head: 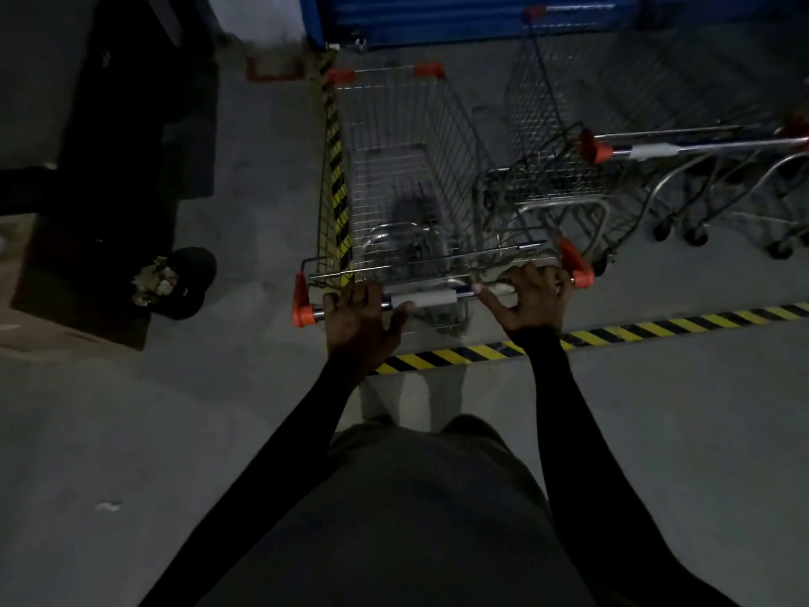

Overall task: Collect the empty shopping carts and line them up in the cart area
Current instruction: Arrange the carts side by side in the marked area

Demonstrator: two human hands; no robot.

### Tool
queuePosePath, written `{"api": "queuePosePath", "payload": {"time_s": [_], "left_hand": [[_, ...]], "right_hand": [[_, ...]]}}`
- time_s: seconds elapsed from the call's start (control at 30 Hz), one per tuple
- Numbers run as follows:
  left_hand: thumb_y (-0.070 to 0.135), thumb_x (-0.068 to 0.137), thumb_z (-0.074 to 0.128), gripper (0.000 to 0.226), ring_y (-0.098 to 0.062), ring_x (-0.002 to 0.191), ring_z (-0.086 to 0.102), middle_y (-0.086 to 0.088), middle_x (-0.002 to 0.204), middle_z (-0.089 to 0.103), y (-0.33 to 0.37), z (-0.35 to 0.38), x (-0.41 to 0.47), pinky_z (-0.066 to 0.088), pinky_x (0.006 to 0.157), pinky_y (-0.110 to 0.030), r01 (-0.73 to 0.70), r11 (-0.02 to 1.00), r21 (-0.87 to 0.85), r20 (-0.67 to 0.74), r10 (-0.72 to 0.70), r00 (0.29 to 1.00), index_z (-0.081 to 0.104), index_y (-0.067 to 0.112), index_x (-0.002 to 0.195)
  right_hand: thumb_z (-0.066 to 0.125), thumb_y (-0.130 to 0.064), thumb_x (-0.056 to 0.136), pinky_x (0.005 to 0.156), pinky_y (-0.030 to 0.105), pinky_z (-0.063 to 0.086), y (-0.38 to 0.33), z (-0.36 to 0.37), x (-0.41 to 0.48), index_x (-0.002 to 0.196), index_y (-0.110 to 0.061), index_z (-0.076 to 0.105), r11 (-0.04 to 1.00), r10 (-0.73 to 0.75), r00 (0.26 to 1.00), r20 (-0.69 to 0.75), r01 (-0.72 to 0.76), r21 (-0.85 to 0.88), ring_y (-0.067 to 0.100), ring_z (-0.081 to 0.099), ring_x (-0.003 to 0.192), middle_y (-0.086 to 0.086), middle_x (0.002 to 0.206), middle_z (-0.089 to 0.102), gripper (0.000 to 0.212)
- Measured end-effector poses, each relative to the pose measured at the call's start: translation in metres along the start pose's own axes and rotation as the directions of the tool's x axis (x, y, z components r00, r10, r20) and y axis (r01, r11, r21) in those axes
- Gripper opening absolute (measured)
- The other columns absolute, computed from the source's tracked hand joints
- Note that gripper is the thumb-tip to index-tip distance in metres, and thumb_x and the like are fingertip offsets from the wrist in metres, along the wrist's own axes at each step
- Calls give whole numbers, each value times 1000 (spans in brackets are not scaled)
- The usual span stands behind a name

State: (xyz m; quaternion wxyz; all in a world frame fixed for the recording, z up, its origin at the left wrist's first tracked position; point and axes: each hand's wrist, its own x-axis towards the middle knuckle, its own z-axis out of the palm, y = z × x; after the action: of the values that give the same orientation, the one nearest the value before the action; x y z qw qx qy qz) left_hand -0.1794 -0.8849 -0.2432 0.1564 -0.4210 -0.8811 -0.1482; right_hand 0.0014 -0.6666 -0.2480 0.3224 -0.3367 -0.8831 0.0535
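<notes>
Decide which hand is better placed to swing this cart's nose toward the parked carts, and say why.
Left, probably. The left hand grips the handle on the side away from the parked carts; pushing there turns the cart rightward; the right hand pivots.

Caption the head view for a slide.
Left hand and right hand grip the handle of a silver wire shopping cart beside parked carts beyond yellow-black floor tape.

A silver wire grid is shown by the shopping cart [407, 168] at centre frame, tipped with orange corner caps [428, 70]. Its handle [422, 297] is banded white between orange ends. Yellow-and-black diagonal stripes are carried by the floor tape [613, 332] at right. A blue shutter [459, 19] is seen at top, black sleeves [582, 409] below, over a grey floor [131, 431].
</notes>
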Motion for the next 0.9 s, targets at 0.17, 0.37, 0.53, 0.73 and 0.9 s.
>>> {"api": "queuePosePath", "payload": {"time_s": [0.17, 0.37, 0.53, 0.73, 0.9], "left_hand": [[63, 96, 58, 53, -31, 82, 62, -6, 82, 62, -3, -1, 2, 40, 76, -41, -16, 998, -60, -37, 13, 999, 64, 11, 88], [66, 96, 57, 56, -29, 76, 66, -5, 79, 67, -8, -2, 5, 42, 71, -39, -36, 996, -79, -24, 34, 999, 69, 11, 91], [64, 97, 57, 54, -26, 74, 67, -3, 79, 70, -14, -3, 4, 43, 72, -38, -41, 992, -117, 6, 42, 999, 73, 12, 102], [52, 101, 58, 45, -31, 81, 66, -10, 87, 71, -20, -6, 1, 45, 79, -40, -49, 992, -118, -70, 41, 997, 73, 11, 94], [47, 101, 60, 37, -31, 81, 65, -9, 84, 70, -30, -7, -5, 42, 106, -60, -3, 999, -34, -71, 0, 998, 72, 13, 91]], "right_hand": [[64, -71, 93, 102, 48, 33, 1, 4, -2, 84, -19, 67, 1000, 6, 999, 31, -6, -15, 30, 59, 97, 0, 89, 62, 53], [70, -65, 92, 97, 49, 37, 4, 5, 0, 82, -16, 68, 996, -66, 997, -44, 63, -64, 32, 60, 89, 2, 85, 62, 50], [64, -67, 94, 99, 50, 36, 10, 4, -2, 89, -15, 69, 996, -68, 997, 30, 69, -57, 31, 61, 94, 3, 90, 63, 53], [63, -65, 96, 95, 47, 36, 11, -3, 1, 91, -16, 69, 991, -107, 993, 52, 110, -72, 30, 57, 91, 4, 89, 61, 50], [66, -65, 94, 90, 46, 38, 16, -7, 4, 92, -15, 71, 987, -146, 988, 43, 149, -61, 30, 58, 87, 5, 87, 60, 50]]}}
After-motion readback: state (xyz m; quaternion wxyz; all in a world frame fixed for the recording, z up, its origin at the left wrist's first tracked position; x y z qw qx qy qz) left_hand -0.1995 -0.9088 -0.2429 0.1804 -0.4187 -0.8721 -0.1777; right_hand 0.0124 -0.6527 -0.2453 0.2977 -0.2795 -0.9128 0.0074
